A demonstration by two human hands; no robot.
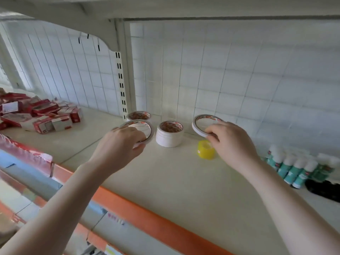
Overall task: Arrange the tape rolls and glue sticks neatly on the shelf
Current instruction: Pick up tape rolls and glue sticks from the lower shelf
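— White tape, thin rolls, one in each hand. The left hand (121, 142) pinches a thin roll (138, 132) by its near rim, and the right hand (233, 142) pinches another thin roll (204, 124) the same way. Both rings are tilted, their open faces turned up and toward the viewer, lifted clear of the shelf.

— Where would they go?

— Between the two hands stands a stack of tape rolls (170, 135), lying flat, hole upward. It sits just right of the left hand's roll and left of the right hand's. The left roll looks a touch nearer, I'd judge. Either ring must be levelled flat before it can sit on top.

— Anything in the way?

— A yellow roll (206, 150) stands directly under the right hand, close to the fingers. Another roll (139, 115) lies farther back, behind the left one.

— And the surroundings?

— A cream shelf (165, 181) with an orange front edge (147, 216) and a white grid back panel (239, 80). Glue sticks (294, 168) stand grouped at the right; red boxes (36, 115) are heaped at the far left.
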